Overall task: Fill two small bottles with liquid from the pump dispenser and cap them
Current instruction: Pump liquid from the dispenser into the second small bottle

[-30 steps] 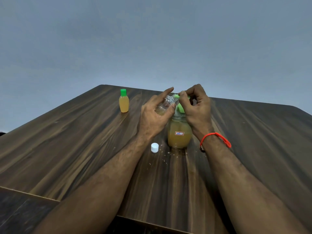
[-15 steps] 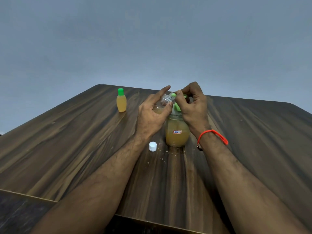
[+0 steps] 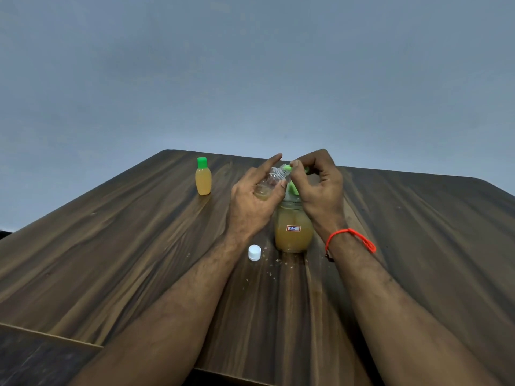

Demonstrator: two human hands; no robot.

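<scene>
The pump dispenser (image 3: 292,235), a round clear bottle of amber liquid with a green pump head and a small label, stands mid-table. My left hand (image 3: 252,201) holds a small clear bottle (image 3: 271,181) tilted, its neck against the green nozzle; a little amber liquid lies at its bottom. My right hand (image 3: 317,188) is closed on the green pump head, which it mostly hides. A second small bottle (image 3: 203,179), full of amber liquid with a green cap on, stands upright at the far left. A white cap (image 3: 254,252) lies on the table by the dispenser.
The dark wood-grain table (image 3: 111,246) stretches wide on both sides, its near edge at the lower left. Small specks or droplets lie on the surface in front of the dispenser. A plain grey wall stands behind.
Both hands stay at the dispenser's nozzle with the small bottle. The view has shifted slightly; the hands' positions on the pump and bottle are almost unchanged.
</scene>
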